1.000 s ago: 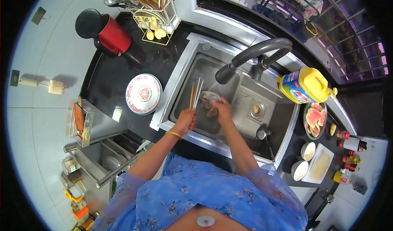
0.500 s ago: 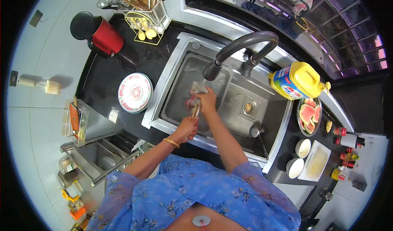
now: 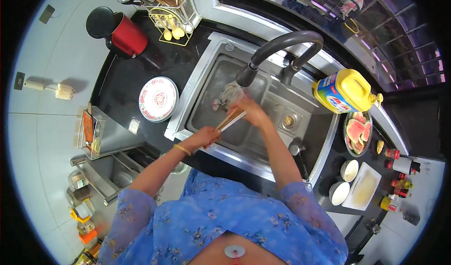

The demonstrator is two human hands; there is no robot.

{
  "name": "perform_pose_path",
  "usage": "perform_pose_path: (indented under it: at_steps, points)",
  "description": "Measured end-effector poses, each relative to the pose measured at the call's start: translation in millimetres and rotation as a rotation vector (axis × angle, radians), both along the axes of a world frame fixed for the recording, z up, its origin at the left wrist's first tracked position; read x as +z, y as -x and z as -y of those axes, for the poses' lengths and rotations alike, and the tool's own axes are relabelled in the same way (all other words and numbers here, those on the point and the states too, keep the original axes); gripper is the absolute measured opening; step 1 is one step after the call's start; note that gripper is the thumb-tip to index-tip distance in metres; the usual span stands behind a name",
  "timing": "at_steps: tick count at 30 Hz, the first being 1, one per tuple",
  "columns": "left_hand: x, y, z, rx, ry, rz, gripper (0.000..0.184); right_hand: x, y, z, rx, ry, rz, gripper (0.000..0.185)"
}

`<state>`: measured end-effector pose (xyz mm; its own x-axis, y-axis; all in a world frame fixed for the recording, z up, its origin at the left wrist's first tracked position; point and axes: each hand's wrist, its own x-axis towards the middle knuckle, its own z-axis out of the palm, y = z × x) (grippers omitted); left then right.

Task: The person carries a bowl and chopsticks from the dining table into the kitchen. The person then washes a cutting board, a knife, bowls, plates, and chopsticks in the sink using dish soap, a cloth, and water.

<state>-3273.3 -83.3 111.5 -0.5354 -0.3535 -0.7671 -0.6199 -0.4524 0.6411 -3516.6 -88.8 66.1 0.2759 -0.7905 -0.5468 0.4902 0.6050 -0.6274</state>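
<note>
Over the near side of the sink's left basin, my left hand [image 3: 205,137] is closed round one end of a bundle of chopsticks [image 3: 231,118], tan and silvery. My right hand [image 3: 251,112] is at the bundle's other end, its fingers curled on a wet, pale dishcloth [image 3: 229,96] with reddish patches. The cloth hangs to the left of that hand, under the dark faucet [image 3: 246,76]. The right fingertips are partly hidden, so I cannot tell whether they also grip the chopsticks.
Stacked patterned plates [image 3: 159,99] stand left of the sink [image 3: 188,110]. A yellow detergent jug [image 3: 345,91], a bowl of watermelon pieces [image 3: 348,140], two white bowls and a cutting board [image 3: 362,186] are on the right. A red pitcher [image 3: 129,36] stands back left.
My hands have moved apart, the left toward the lower left and the right to the right. More of the chopsticks now shows between them. The cloth has bunched up beneath the faucet.
</note>
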Motion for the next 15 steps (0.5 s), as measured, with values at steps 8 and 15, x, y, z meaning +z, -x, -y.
perform_pose_path:
  at_steps: [8,15]
  points:
    - [-16.1,56.5,62.0,-0.704,0.69,-0.048,0.032,71.1,36.7,-68.0,0.637,0.063,-0.652,0.032]
    - [-30.3,124.2,108.0,-0.191,0.958,0.173,0.048,63.8,34.6,-131.6,0.195,0.078,-1.086,0.033]
